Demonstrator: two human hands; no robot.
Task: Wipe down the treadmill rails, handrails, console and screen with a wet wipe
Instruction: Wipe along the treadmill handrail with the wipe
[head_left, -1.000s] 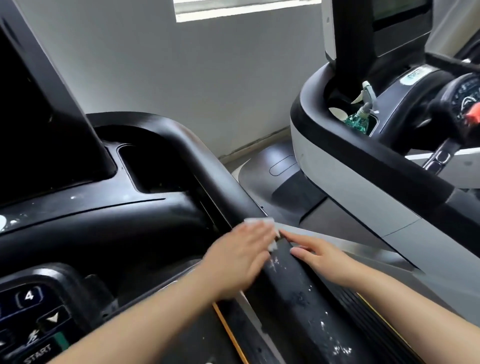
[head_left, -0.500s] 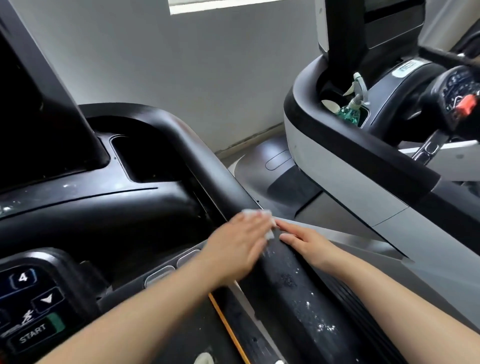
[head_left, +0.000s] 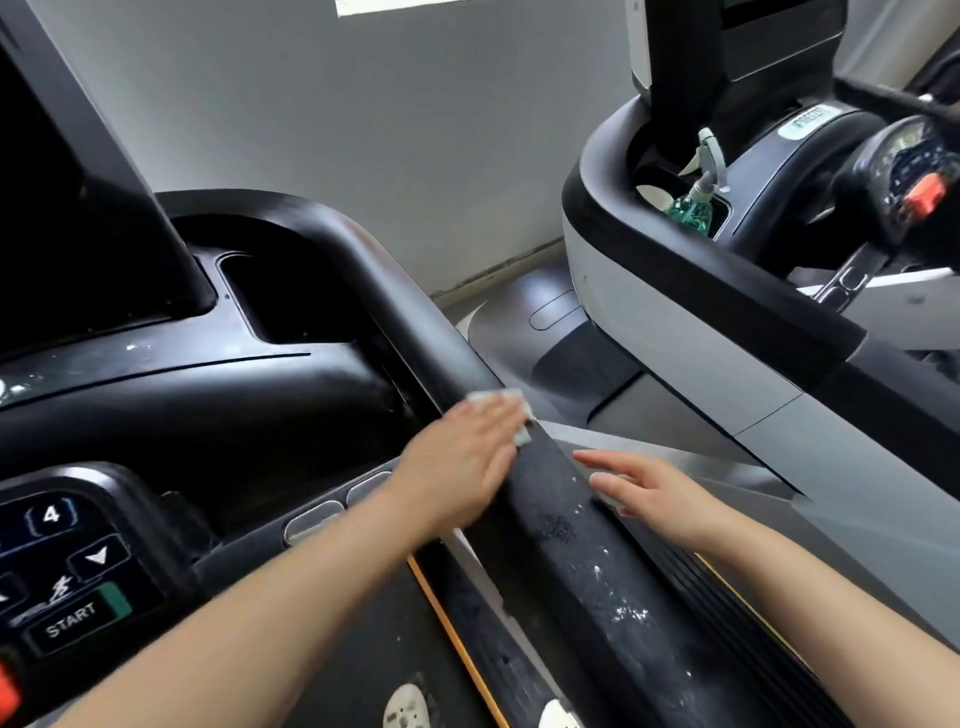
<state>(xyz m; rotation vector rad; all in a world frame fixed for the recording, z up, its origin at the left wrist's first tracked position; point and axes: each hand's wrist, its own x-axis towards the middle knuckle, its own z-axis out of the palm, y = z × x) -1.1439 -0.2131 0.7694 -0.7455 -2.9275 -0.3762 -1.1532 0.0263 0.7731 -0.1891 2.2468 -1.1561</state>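
My left hand (head_left: 462, 462) lay flat on the black handrail (head_left: 561, 525), with its fingers straight. It pressed the white wipe (head_left: 506, 410) down on the rail. Most of the wipe was hidden under my fingers; only its edges stuck out at the fingertips.

My right hand (head_left: 654, 488) was just on the other side of the rail. Its fingers were straight and loose and held nothing. I could not tell if they touched the rail.

The rail had white specks on it, closer to me than the wipe. It ran up and curved round the console (head_left: 208, 384). The dark screen (head_left: 57, 218) stood at the far left. The START button (head_left: 70, 626) was low on the left.

A spray bottle (head_left: 698, 195) stood in a cup slot of the next treadmill (head_left: 675, 322), well apart from my hands.
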